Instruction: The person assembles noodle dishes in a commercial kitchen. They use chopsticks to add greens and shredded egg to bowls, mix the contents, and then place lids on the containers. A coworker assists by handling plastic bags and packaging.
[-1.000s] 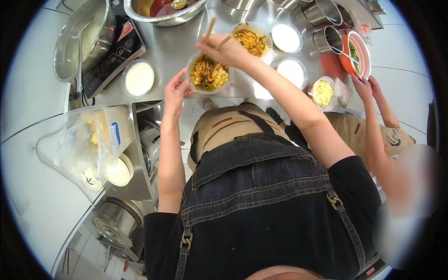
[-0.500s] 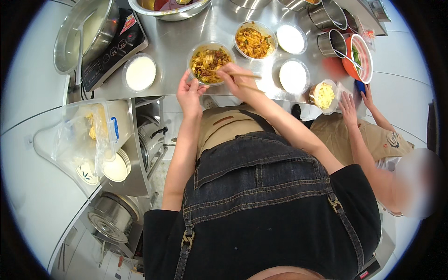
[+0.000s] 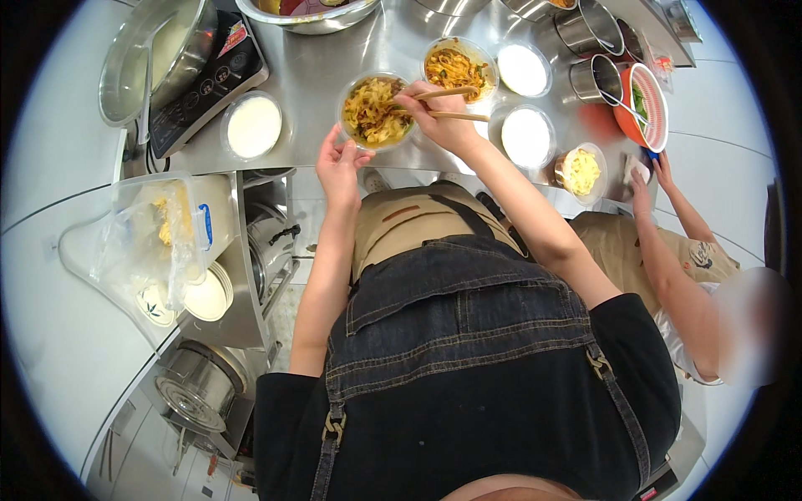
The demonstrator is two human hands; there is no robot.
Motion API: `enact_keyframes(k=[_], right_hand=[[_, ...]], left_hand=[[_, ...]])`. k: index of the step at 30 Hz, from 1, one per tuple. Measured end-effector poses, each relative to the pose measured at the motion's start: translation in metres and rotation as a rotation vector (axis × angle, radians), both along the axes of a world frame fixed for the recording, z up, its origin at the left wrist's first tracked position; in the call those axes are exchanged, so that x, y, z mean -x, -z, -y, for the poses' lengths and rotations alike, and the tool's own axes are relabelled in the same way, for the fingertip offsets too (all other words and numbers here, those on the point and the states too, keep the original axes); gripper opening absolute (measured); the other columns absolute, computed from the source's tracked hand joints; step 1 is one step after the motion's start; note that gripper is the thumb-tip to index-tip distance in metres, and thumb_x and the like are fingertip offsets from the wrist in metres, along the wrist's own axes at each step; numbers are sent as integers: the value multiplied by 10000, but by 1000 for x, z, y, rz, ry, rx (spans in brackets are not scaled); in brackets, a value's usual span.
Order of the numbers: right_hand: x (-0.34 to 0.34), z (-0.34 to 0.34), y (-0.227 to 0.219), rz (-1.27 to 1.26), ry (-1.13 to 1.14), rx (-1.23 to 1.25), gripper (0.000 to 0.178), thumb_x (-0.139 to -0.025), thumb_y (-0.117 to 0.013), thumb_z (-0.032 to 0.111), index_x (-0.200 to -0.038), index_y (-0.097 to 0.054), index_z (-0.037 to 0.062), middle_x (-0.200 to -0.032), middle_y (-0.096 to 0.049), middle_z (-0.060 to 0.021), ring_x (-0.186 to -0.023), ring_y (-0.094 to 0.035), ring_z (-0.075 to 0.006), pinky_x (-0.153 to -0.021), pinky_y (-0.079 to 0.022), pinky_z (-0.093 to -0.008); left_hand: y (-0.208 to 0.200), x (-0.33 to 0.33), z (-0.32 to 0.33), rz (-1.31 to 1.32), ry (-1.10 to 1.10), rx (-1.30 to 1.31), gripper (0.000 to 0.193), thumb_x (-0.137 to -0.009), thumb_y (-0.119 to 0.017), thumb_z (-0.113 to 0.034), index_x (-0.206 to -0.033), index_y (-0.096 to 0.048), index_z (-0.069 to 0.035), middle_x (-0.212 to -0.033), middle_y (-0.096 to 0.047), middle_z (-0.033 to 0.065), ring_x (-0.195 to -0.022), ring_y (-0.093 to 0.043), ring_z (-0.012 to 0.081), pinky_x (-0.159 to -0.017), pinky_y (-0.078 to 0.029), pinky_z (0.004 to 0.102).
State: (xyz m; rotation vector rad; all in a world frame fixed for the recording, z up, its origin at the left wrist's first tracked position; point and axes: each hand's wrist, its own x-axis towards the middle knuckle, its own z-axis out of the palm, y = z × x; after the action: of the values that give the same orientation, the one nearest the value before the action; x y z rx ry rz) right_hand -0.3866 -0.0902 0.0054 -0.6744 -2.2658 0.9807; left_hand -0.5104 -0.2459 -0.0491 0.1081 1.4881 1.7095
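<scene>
My left hand (image 3: 339,164) grips the near-left rim of a clear round bowl (image 3: 342,107), thumb and fingers against its edge. Inside lie sauced flat noodles (image 3: 378,110). Wooden chopsticks (image 3: 458,115) are held in my right hand (image 3: 447,125), their tips at the right side of these noodles. Just behind that hand stands a second clear bowl (image 3: 494,73) of reddish sauced noodles, partly covered by the hand. Two round containers with white contents, a far one (image 3: 524,70) and a near one (image 3: 527,136), sit to the right.
Another white-filled container (image 3: 251,126) is at left, beside an induction cooker (image 3: 209,88) bearing a steel pan (image 3: 159,67). A large steel bowl (image 3: 313,23) stands behind. At right are a tub of pale yellow pieces (image 3: 582,171), steel pots (image 3: 596,78), an orange basket (image 3: 643,108) and a co-worker's hands (image 3: 642,194).
My right hand has shifted right and slightly away from me with the chopsticks. The noodles in the held bowl look turned over and heaped. The co-worker's near hand has moved right.
</scene>
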Motion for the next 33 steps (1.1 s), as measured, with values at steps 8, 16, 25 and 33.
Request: enact_keyframes(k=[8,16,25,33], right_hand=[[-19,-1,-4,-40,107,-6,126,-941,-571,129,-899,-613,18,-669,-560,-44,-530,-529,-96,-479,-424,-235],[-23,6,38,-598,548,994,266,-980,-505,266,-866,-537,27,-659,-558,-63,-490,-564,-121,-416,-441,-230],[-2,19,21,-168,-29,-44,101,-870,-644,115,-873,-640,14,-737,-630,-119,-601,-609,-194,-529,-457,-312],[-17,-6,-13,-242,333,404,183,-935,-585,185,-884,-642,19,-674,-629,-37,-570,-576,-90,-506,-450,-226]], left_hand=[[3,-10,-1,29,-36,-31,420,-940,-503,-7,-1349,-412,-5,-924,-594,94,-728,-654,181,-628,-547,252],[7,-10,2,39,-38,-51,440,-935,-517,-8,-1357,-392,-12,-921,-608,105,-743,-672,207,-644,-550,258],[9,-6,4,47,-58,-69,432,-928,-528,-3,-1347,-423,-16,-900,-615,100,-749,-675,218,-652,-552,265],[6,-10,6,58,-52,-55,448,-930,-530,-13,-1363,-420,-31,-896,-608,88,-745,-673,210,-649,-548,262]])
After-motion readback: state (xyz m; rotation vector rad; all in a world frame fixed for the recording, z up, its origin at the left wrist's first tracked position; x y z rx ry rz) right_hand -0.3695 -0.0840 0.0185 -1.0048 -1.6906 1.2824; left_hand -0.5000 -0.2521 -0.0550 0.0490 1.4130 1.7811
